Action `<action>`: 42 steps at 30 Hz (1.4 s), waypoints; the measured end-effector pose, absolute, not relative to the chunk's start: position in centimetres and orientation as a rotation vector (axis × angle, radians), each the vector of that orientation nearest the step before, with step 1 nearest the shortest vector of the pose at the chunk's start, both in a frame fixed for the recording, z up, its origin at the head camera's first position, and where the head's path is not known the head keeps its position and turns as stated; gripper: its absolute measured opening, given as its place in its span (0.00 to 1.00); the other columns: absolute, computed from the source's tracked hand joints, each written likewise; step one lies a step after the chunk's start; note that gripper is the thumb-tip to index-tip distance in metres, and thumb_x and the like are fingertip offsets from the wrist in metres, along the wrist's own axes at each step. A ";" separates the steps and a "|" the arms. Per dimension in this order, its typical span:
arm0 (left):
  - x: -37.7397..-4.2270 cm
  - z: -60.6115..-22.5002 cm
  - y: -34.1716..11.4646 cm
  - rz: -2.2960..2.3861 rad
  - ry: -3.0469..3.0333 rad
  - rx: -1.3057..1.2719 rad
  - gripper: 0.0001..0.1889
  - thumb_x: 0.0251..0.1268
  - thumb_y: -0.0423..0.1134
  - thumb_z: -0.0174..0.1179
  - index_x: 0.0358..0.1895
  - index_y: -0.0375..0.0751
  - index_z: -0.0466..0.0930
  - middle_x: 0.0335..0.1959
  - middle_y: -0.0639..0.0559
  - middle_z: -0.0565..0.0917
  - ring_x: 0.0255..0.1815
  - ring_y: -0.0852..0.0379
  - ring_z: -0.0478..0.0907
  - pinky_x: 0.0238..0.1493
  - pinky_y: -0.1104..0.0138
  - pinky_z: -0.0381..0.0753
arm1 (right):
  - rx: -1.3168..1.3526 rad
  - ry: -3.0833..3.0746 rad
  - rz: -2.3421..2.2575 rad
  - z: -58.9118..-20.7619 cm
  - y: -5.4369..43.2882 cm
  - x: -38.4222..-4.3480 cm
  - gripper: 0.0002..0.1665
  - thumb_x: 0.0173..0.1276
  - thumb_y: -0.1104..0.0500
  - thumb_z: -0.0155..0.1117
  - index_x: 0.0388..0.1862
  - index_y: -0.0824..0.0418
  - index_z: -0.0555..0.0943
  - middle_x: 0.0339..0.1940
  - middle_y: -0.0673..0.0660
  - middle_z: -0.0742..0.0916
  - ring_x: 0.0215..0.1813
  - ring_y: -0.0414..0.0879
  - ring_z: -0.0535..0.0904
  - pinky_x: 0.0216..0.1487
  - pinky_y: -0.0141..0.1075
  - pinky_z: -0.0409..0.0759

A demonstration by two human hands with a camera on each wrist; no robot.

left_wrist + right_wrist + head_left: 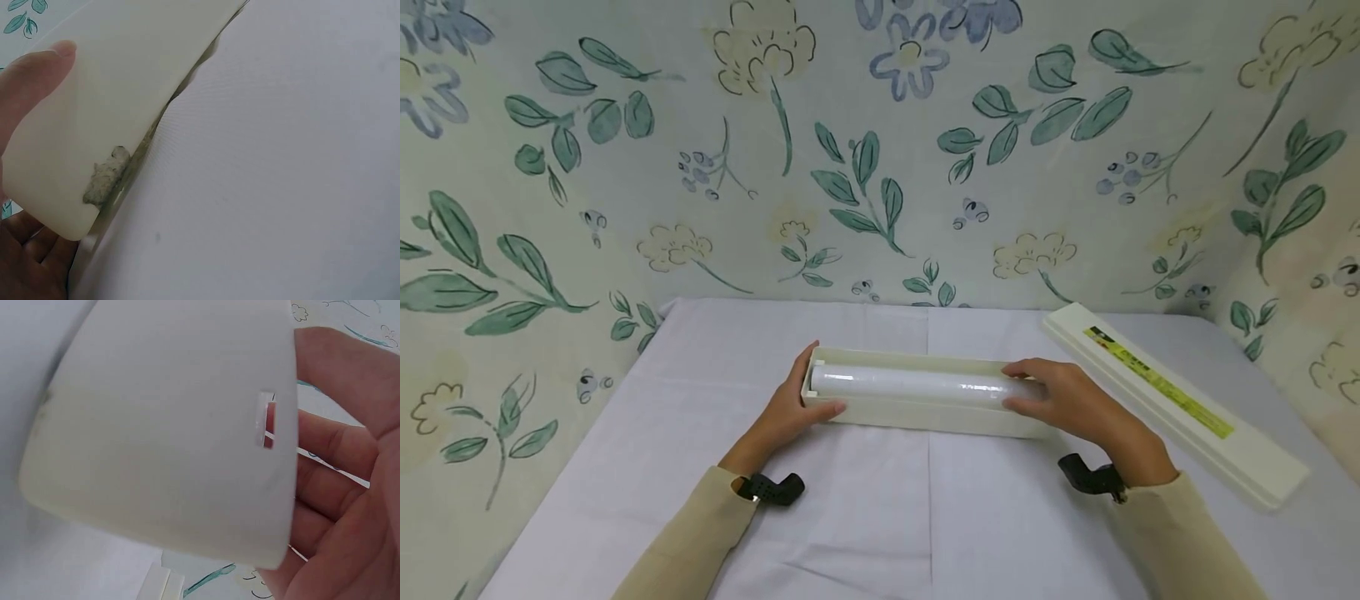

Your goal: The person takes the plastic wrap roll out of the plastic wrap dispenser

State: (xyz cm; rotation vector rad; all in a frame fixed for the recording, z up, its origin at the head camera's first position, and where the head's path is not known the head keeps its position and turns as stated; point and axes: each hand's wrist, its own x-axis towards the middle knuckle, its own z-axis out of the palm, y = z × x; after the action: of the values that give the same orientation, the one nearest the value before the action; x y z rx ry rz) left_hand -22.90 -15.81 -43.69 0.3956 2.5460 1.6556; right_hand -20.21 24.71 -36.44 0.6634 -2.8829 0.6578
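A long cream plastic box [917,417] without its cover stands on the cloth. Inside it lies a shiny, whitish roll of cling film [902,383]. My left hand [793,402] grips the box's left end, thumb on the front wall and fingers around the far side; in the left wrist view that thumb [37,78] presses the wall near a grey patch. Over the right end, my right hand [1063,398] pinches the roll between thumb and fingers. In the right wrist view, the box's wall [169,425] with a small slot hides part of those fingers [331,481].
To the right, a long cream lid [1187,408] with a yellow-green label lies slantwise on the white tablecloth [850,517]. Behind the table hangs a flower-patterned cloth [880,167]. Each wrist wears a black mount, such as the left one [775,489].
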 end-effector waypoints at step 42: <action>-23.1 -44.2 -16.0 1.658 2.558 0.436 0.56 0.52 0.51 0.73 0.78 0.60 0.40 0.67 0.52 0.67 0.60 0.48 0.71 0.59 0.48 0.72 | 0.568 -3.285 0.749 -36.5 23.7 -23.0 0.36 0.56 0.44 0.73 0.62 0.57 0.77 0.51 0.56 0.83 0.44 0.49 0.77 0.44 0.45 0.78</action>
State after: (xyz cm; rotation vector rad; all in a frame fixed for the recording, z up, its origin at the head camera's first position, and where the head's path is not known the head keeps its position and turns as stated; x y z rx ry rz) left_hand -23.07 -15.98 -44.20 0.4358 2.5576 1.6584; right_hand -22.96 23.65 -36.52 0.5681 -3.2848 0.7486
